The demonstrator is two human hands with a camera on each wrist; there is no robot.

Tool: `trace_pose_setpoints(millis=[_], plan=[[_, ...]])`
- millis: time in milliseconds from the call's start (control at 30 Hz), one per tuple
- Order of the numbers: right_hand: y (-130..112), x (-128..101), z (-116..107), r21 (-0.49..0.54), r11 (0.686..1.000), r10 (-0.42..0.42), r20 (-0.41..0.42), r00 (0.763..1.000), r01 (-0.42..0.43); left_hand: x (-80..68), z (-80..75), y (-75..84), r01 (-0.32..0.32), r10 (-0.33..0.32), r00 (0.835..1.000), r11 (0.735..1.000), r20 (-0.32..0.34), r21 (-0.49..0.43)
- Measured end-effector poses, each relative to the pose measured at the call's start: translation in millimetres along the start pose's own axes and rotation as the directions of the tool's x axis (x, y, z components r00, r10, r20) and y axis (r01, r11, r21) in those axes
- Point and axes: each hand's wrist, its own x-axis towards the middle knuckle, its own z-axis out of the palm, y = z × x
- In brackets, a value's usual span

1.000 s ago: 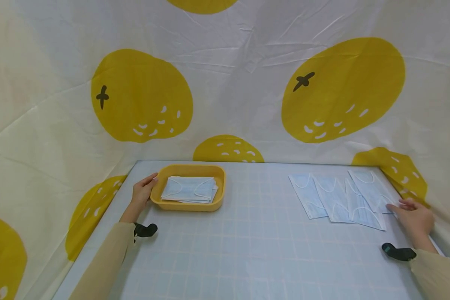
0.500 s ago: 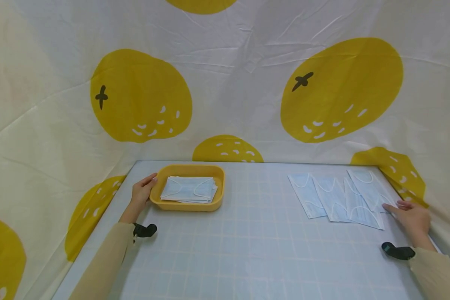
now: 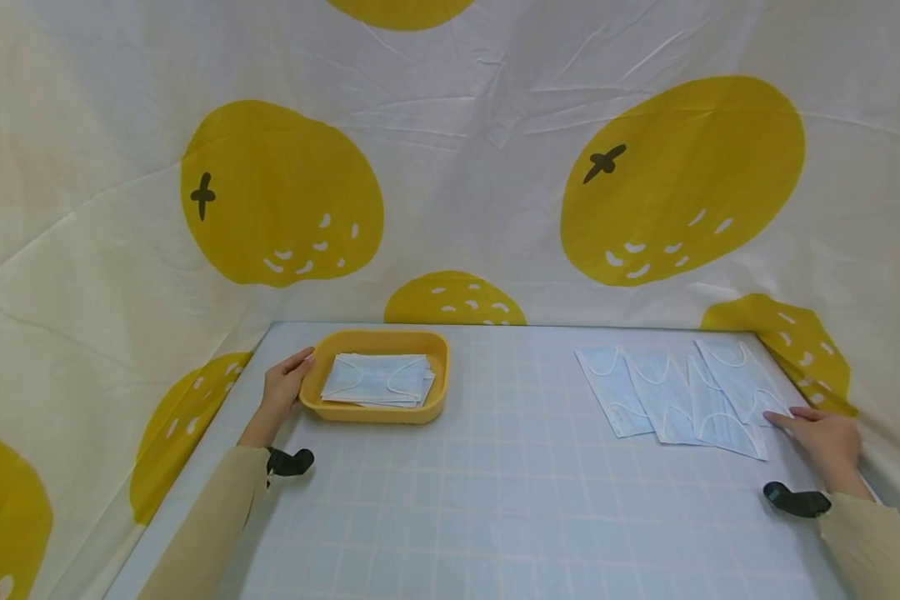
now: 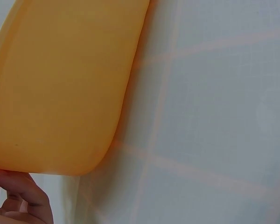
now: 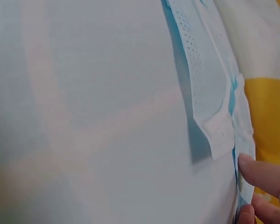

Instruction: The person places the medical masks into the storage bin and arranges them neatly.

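Observation:
At the left of the head view, my left hand (image 3: pixel 281 392) grips the end of a yellow plastic tray (image 3: pixel 378 414). The left wrist view has its curled fingers (image 4: pixel 30 192) right at the tray's lower edge. A stack of light-blue disposable face masks (image 3: pixel 375 379) lies inside the tray. Over on the right, several more masks (image 3: pixel 607 392) are fanned out, overlapping. My right hand (image 3: pixel 825 437) pinches the near corner of the rightmost mask (image 3: pixel 733 375). Close up in the right wrist view, the thumb (image 5: pixel 254 170) lies on the mask's edge (image 5: pixel 244 126), other fingers below it.
A pale-blue checked cloth covers the table (image 3: pixel 510 500). Behind it and along both sides hangs a white curtain (image 3: pixel 480 208) printed with large yellow fruit. Black wrist cameras sit on the left wrist (image 3: pixel 291 462) and the right wrist (image 3: pixel 795 502).
My right hand has shifted slightly left at the mask's near corner, and its fingers have drawn in. My left hand, the tray and the masks stay practically in place.

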Motion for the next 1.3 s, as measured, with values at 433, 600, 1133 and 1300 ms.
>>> trace_pose_setpoints(millis=[433, 600, 1133, 1300], plan=[[3, 9, 2, 0.035, 0.998, 0.044, 0.030, 0.999, -0.045, -0.8, 1.1, -0.3, 0.011, -0.011, 1.000, 1.000, -0.011, 0.006], [2, 11, 3, 0.049, 0.996, 0.071, 0.033, 0.997, -0.073, -0.6, 0.1, 0.6, 0.015, -0.015, 1.000, 1.000, -0.010, 0.018], [2, 7, 9, 0.074, 0.997, 0.033, -0.115, 0.993, -0.025, 0.0, 0.0, 0.7, 0.003, -0.003, 1.000, 0.999, -0.012, 0.035], [4, 7, 8, 0.144, 0.988, 0.086, -0.180, 0.980, -0.060, -0.2, 0.6, 0.9, -0.001, 0.001, 1.000, 1.000, -0.010, 0.026]])
